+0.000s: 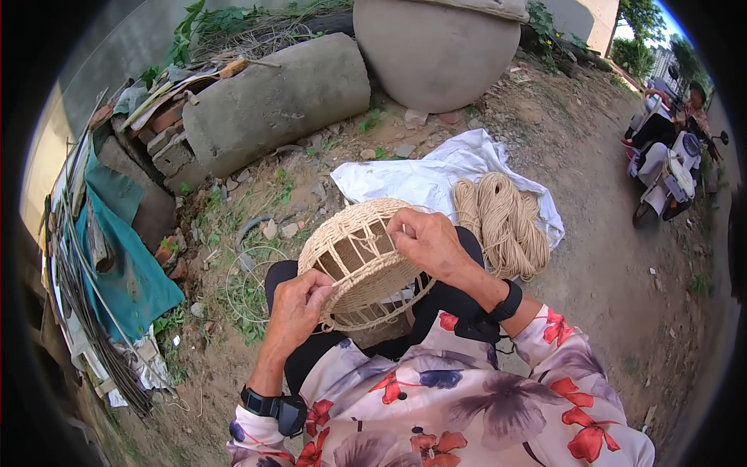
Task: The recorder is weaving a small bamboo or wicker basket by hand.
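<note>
A pale woven basket (362, 274) of twisted cord rests tilted across my knees. Its side has an openwork band of upright strands between tightly woven parts. My left hand (299, 308) is closed on the basket's left edge, thumb and fingers pinched at the braided rim. At the upper right edge, my right hand (429, 241) has its fingers bent and pressed together on the weave. Whether a loose strand lies between those fingertips is too small to tell. Just beyond my right knee lie coiled hanks of beige cord (506, 226).
Under the cord spreads a white plastic sack (412, 180). Ahead stand a concrete cylinder (276, 101) and a large rounded grey vessel (436, 54). A teal sheet (128, 249) and bundled rods (74, 288) lie at left. A person sits by scooters (671, 167) at far right.
</note>
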A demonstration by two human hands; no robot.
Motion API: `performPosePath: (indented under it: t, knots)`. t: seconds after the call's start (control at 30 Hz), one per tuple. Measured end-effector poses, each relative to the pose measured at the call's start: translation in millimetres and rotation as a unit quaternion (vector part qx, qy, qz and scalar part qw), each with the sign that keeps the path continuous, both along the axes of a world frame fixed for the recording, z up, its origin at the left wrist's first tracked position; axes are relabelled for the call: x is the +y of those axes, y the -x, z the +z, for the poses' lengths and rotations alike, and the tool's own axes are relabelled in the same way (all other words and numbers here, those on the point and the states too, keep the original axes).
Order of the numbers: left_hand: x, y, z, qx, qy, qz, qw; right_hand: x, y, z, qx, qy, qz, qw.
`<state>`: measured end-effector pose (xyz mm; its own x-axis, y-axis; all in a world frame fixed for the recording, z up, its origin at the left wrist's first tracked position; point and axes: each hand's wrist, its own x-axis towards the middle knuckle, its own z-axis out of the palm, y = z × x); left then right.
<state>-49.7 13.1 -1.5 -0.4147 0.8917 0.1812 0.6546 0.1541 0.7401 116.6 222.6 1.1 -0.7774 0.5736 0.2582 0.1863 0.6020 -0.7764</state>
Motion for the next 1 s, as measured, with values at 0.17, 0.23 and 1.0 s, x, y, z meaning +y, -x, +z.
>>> performPosePath:
  t: [0.17, 0.23, 1.0]
  knots:
    - [-2, -1, 3, -0.046, 0.012, 0.004, 0.999, 12, -31, -6, 0.083, -0.023, 0.068, 0.994]
    - [-1, -1, 5, -0.051, 0.003, 0.01, 0.999, 5, -31, -21, 0.105, -0.101, 0.068, 0.987]
    - [8, -4, 5, 0.005, -0.094, -0.028, 0.995, -62, 4, -2, 0.11, -0.293, -0.004, 0.95]
